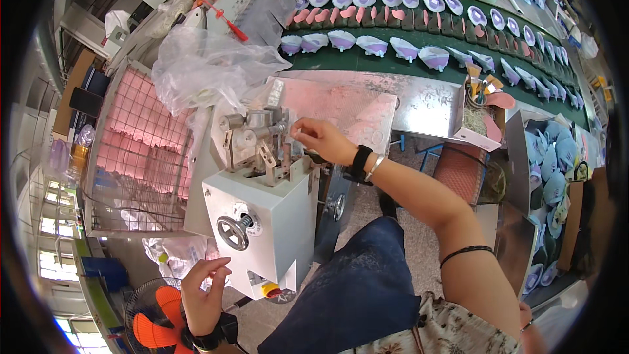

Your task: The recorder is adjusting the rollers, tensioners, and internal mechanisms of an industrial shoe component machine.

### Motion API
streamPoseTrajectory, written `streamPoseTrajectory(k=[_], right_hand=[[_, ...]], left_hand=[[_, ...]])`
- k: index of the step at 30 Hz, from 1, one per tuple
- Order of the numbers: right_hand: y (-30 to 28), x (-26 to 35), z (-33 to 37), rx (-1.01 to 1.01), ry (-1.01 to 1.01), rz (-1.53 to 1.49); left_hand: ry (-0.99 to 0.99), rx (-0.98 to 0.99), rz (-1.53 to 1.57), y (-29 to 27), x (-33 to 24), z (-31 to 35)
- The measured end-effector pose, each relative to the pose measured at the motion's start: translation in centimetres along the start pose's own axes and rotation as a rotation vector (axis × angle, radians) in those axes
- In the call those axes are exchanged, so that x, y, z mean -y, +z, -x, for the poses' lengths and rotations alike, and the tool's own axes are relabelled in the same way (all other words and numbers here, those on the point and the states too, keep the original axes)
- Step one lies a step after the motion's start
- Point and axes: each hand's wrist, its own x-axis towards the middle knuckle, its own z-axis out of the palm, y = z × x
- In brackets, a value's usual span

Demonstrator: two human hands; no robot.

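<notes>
Currently, a white, box-shaped metal machine (288,229) is standing left of centre before the person's legs, beside a pink-dusted metal bench (419,101). The right hand (320,139) is hovering just beside the machine's grey cylindrical metal rollers (259,130), thumb and fingers nearly pinched; whether anything small is sitting between them, cannot tell. The left hand (206,288) is hanging just below a round, shiny metal handwheel (234,232), fingers loosely curled and gripping nothing visible. Risks, as judged: with the right fingertips resting so near, the rollers could be nipping them if turning (rotation not determinable). The silver bangle (375,167) could be catching on exposed brackets if the arm reaches deeper. A crumpled clear plastic sheet (203,69) is lying close behind; a draught could be drawing it into the rollers. A careless left-hand knock could be shifting the handwheel's setting.
</notes>
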Motion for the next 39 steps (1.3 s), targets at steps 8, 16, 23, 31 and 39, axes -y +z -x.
streamPoseTrajectory(k=[8, 16, 23, 31, 39], right_hand=[[1.3, -2.1, -0.5, -0.047, 0.289, -1.259], [1.6, -1.7, -1.8, -0.075, 0.405, -1.235], [-0.5, -0.4, -2.4, -0.026, 0.348, -0.378], [-0.1, -0.8, -1.2, -0.078, 0.166, -0.147], [1.7, -2.3, -2.2, -0.227, 0.099, -0.209]], left_hand=[[0.018, 0.03, -0.026, 0.4, -1.1, -0.6], [0.001, 0.061, -0.032, 1.2, -1.0, -0.8], [0.003, 0.12, -0.064, 1.5, -1.5, -1.1], [-0.009, 0.084, -0.102, 2.2, -1.4, -1.3], [-0.004, 0.072, -0.091, 2.5, -2.3, -1.1]])
